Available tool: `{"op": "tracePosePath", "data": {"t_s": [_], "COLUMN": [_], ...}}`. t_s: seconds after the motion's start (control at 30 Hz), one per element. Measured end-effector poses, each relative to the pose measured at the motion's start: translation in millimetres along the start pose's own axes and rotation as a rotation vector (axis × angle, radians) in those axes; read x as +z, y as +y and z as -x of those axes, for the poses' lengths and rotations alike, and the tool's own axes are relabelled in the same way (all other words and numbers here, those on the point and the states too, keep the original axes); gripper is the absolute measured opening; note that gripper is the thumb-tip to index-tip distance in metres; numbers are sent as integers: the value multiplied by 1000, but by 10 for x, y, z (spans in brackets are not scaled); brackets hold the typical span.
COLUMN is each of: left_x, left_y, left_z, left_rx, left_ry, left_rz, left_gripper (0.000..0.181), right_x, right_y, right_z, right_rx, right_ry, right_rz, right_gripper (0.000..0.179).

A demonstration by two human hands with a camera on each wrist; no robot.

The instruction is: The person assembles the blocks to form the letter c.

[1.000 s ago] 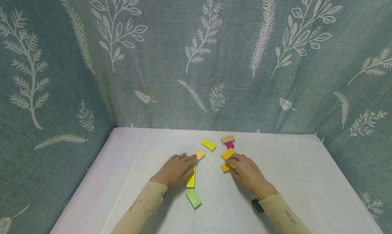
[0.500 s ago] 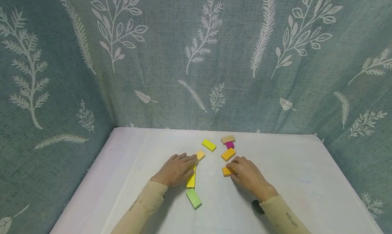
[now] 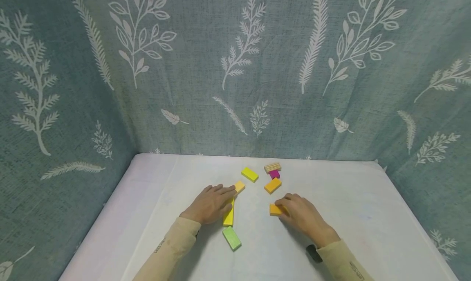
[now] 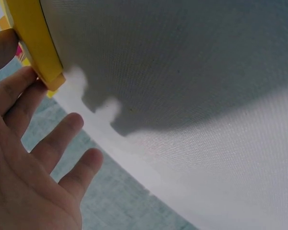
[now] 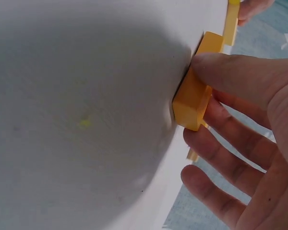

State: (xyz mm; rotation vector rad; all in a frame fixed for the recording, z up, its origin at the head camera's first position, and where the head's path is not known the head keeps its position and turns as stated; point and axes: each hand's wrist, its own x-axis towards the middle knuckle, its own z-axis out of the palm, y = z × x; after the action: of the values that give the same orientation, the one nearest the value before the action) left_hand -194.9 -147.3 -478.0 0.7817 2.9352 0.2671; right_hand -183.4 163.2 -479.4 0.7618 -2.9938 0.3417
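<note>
The right hand [image 3: 303, 215] pinches an orange wooden block [image 5: 198, 91] low over the white table; its thumb lies along one face, fingertips at the opposite side. In the head view that block's free end points left. With its fingers straight, the left hand [image 3: 211, 204] rests on a long yellow block [image 3: 228, 216] and on the light orange block [image 3: 240, 187] at its far end. The left wrist view has the thumb and two fingertips along the edge of the yellow piece [image 4: 36, 38], the other two fingers free. Part of the yellow block is hidden under the left hand.
A green block [image 3: 232, 238] lies near the yellow one's front end. Farther back are a bright yellow block [image 3: 250, 174], a second orange block [image 3: 273, 185], a magenta block [image 3: 274, 174] and a striped wooden piece [image 3: 272, 167]. Patterned curtain [image 3: 235, 88] surrounds the table.
The right hand has drawn its orange block toward the person and slightly right, away from the second orange block, turning it a little. The left hand has stayed in place.
</note>
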Motion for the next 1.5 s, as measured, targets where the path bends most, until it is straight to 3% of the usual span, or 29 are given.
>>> {"op": "tracePosePath", "data": {"t_s": [0.27, 0.9, 1.5], "left_x": [17, 11, -6], "left_y": [-11, 21, 46], "left_z": [-7, -11, -8], "left_rx": [-11, -14, -33], "left_ry": [1, -4, -8], "left_rz": [-7, -35, -57], "left_gripper": [45, 46, 46], "right_x": [-20, -21, -7], "right_y": [-81, -343, -511], "right_z": [109, 362, 415], "right_rx": [11, -130, -192], "right_ry": [-13, 13, -15], "right_rz": [-56, -56, -114], "right_gripper": [33, 36, 37]}}
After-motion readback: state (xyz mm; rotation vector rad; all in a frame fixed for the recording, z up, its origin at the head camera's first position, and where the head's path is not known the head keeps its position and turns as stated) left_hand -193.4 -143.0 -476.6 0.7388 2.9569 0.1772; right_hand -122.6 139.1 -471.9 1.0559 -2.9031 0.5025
